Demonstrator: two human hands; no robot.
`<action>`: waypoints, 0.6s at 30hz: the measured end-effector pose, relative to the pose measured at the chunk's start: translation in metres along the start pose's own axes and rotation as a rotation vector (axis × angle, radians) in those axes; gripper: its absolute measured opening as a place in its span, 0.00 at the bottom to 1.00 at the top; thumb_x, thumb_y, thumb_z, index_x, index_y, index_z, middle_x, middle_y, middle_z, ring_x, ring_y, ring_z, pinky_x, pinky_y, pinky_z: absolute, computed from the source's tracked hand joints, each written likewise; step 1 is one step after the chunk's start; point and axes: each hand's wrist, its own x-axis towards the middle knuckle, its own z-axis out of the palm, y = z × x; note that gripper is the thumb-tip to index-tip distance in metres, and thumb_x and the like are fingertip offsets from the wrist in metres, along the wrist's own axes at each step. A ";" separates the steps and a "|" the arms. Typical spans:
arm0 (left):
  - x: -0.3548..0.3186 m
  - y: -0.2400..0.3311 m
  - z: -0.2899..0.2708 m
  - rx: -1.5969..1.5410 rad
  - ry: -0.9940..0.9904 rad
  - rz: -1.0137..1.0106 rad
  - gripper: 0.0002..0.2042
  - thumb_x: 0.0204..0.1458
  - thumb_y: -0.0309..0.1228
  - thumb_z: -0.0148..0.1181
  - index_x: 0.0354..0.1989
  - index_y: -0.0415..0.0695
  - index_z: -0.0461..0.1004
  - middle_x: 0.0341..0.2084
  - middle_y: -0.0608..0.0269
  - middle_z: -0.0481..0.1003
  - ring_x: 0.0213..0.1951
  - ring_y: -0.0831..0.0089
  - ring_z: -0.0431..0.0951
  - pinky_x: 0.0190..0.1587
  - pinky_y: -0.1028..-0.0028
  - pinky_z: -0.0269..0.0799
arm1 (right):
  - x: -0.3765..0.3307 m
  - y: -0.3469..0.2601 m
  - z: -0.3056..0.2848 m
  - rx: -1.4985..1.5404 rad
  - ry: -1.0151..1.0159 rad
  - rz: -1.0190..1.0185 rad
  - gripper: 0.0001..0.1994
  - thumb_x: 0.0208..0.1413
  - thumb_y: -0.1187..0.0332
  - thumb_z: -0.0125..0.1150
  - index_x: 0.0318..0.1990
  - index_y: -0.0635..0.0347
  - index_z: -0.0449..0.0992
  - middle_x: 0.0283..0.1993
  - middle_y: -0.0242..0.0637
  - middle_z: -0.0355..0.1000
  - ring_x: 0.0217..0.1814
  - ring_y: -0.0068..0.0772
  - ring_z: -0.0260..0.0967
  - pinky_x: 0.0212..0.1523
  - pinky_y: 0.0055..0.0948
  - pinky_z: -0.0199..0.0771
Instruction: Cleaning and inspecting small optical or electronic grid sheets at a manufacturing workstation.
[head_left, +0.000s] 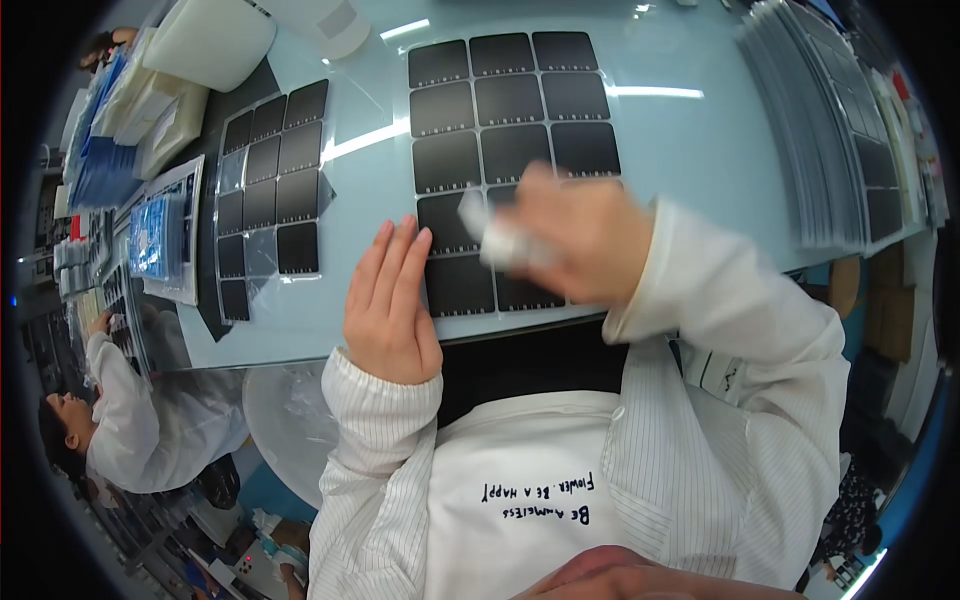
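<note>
A clear sheet with rows of black rounded rectangular panels (515,100) lies flat on the glossy pale tabletop in front of me. My left hand (393,310) rests flat at the sheet's near left edge, fingers stretched out and holding nothing. Over the sheet's near rows is my right hand (590,235), smeared by motion, its fingers closed round a crumpled white wipe (505,240). The wipe is at the panels' surface or just above it; I cannot tell which. My right hand and sleeve hide some panels on the near right.
To the left lies a second sheet of black panels (262,160), some of its places see-through. A stack of clear sheets (810,130) stands at the right. Blue film packs (155,238) and white foam (215,40) crowd the far left. A co-worker (150,420) sits at the left.
</note>
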 end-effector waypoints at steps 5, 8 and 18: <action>0.005 0.002 0.000 -0.011 -0.037 0.006 0.28 0.38 0.17 0.43 0.54 0.32 0.69 0.54 0.45 0.70 0.58 0.47 0.67 0.59 0.56 0.61 | 0.016 0.087 -0.031 -0.173 0.338 0.174 0.13 0.45 0.66 0.67 0.35 0.65 0.74 0.31 0.42 0.66 0.29 0.45 0.67 0.28 0.34 0.66; 0.005 0.000 0.000 -0.002 -0.041 -0.003 0.28 0.38 0.17 0.43 0.54 0.32 0.69 0.54 0.45 0.70 0.58 0.47 0.67 0.59 0.56 0.61 | 0.019 0.092 -0.032 -0.253 0.362 0.249 0.14 0.44 0.68 0.67 0.37 0.65 0.74 0.31 0.43 0.66 0.28 0.44 0.66 0.28 0.33 0.67; 0.006 0.002 -0.002 -0.018 -0.071 -0.017 0.27 0.40 0.16 0.45 0.55 0.34 0.69 0.55 0.45 0.69 0.59 0.48 0.66 0.59 0.55 0.61 | 0.024 0.123 -0.051 -0.277 0.380 0.337 0.11 0.48 0.66 0.65 0.34 0.64 0.74 0.28 0.41 0.66 0.26 0.41 0.65 0.26 0.32 0.65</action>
